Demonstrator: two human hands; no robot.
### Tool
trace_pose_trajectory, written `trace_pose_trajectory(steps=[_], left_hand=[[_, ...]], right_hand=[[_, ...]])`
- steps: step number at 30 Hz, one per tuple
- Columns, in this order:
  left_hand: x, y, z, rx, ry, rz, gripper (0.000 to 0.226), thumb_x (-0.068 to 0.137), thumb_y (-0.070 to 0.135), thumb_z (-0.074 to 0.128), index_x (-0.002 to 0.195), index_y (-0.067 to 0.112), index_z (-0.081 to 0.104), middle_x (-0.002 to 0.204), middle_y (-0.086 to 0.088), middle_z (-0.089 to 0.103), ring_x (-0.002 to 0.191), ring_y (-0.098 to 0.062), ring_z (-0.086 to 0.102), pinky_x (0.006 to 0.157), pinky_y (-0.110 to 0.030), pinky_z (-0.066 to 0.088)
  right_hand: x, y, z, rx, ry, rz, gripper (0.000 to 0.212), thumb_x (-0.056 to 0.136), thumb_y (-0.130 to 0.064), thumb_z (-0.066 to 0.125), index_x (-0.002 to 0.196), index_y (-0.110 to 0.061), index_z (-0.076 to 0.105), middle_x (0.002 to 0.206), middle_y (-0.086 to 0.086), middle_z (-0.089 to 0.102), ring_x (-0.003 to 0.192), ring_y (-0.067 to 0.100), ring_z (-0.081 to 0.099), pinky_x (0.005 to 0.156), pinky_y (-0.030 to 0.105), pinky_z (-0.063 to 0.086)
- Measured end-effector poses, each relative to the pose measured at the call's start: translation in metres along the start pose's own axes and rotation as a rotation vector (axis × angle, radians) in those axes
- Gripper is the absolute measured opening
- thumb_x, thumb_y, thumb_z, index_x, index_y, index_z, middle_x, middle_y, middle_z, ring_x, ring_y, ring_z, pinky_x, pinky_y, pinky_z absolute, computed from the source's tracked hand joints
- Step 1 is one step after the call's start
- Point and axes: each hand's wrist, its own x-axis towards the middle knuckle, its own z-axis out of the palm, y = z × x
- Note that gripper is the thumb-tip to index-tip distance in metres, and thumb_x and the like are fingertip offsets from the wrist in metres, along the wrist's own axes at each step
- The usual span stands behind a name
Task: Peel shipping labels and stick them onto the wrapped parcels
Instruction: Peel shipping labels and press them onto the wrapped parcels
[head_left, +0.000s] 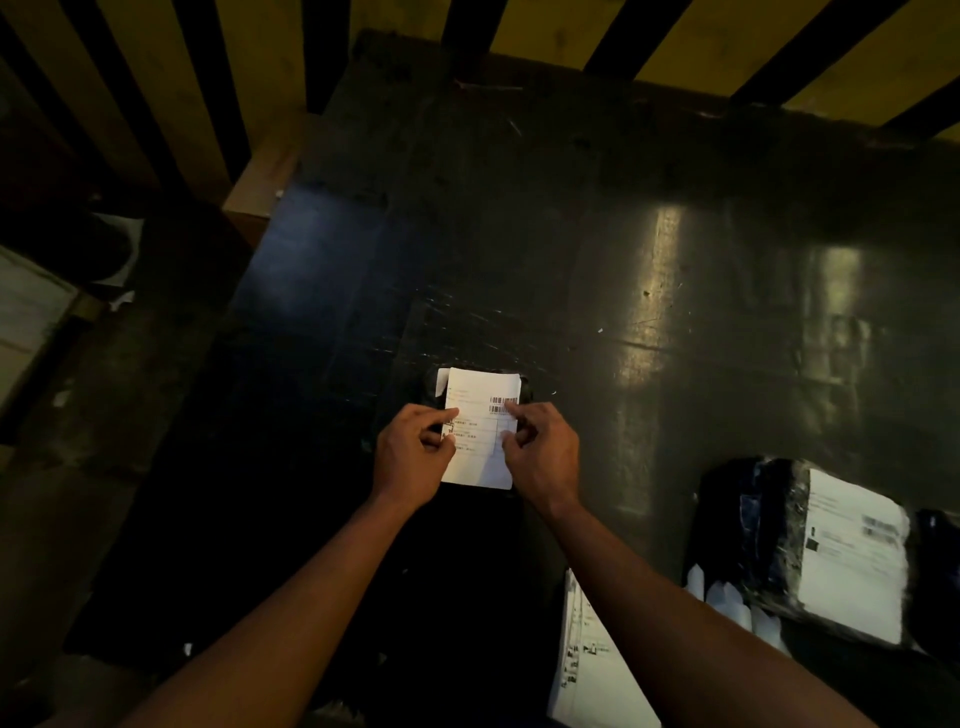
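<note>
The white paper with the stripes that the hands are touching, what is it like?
The shipping label is a white paper rectangle with a barcode near its top right and small printed lines. It lies flat on a small dark parcel on the black table. The left hand and right hand press its sides with their fingertips.

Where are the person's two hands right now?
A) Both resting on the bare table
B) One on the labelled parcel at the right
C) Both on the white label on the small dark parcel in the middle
C: the left hand and right hand both press on the white label lying over the small dark parcel.
</note>
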Motion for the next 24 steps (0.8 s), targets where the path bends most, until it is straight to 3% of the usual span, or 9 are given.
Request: trace_pose_trajectory(steps=[8, 12, 15, 19, 24], left_hand=[[0.005, -0.004, 0.003, 0.093, -0.03, 0.01, 0.045, 0.086, 0.004, 0.079, 0.125, 0.025, 0.072, 0.118, 0.009, 0.061, 0.087, -0.002, 0.065, 0.078, -0.013, 0.056], [0.007, -0.003, 0.002, 0.162, -0.066, 0.041, 0.045, 0.088, 0.008, 0.079, 0.128, 0.025, 0.07, 0.119, 0.01, 0.057, 0.09, -0.005, 0.064, 0.083, -0.019, 0.058], [0.009, -0.008, -0.004, 0.27, -0.074, 0.048, 0.048, 0.086, 0.018, 0.082, 0.13, 0.03, 0.068, 0.122, 0.009, 0.048, 0.1, -0.009, 0.061, 0.088, -0.025, 0.058], [0.012, -0.013, -0.019, 0.393, -0.058, 0.072, 0.048, 0.087, 0.023, 0.08, 0.132, 0.031, 0.065, 0.125, 0.006, 0.044, 0.113, -0.012, 0.051, 0.093, -0.025, 0.05], [-0.001, -0.018, -0.019, 0.428, -0.127, 0.314, 0.053, 0.091, 0.024, 0.074, 0.141, 0.027, 0.059, 0.146, 0.005, 0.047, 0.135, -0.013, 0.042, 0.109, -0.036, 0.047]], right_hand=[[0.003, 0.003, 0.006, -0.092, -0.034, -0.041, 0.043, 0.09, -0.014, 0.076, 0.132, -0.016, 0.067, 0.124, -0.006, 0.062, 0.086, 0.003, 0.061, 0.081, 0.016, 0.056], [0.005, 0.001, 0.006, -0.139, -0.055, -0.064, 0.043, 0.092, -0.015, 0.075, 0.134, -0.015, 0.065, 0.129, -0.003, 0.061, 0.102, 0.009, 0.064, 0.089, 0.023, 0.058], [0.005, 0.002, 0.006, -0.224, -0.079, -0.081, 0.046, 0.092, -0.023, 0.074, 0.136, -0.019, 0.063, 0.13, -0.003, 0.057, 0.11, 0.013, 0.061, 0.093, 0.029, 0.058], [0.006, 0.01, -0.005, -0.322, -0.026, -0.043, 0.046, 0.086, -0.033, 0.078, 0.13, -0.027, 0.066, 0.119, -0.001, 0.046, 0.103, 0.015, 0.054, 0.089, 0.034, 0.056], [-0.008, 0.02, -0.008, -0.463, 0.002, -0.317, 0.037, 0.092, -0.028, 0.068, 0.128, -0.018, 0.066, 0.126, 0.005, 0.056, 0.113, 0.023, 0.055, 0.088, 0.038, 0.049]])
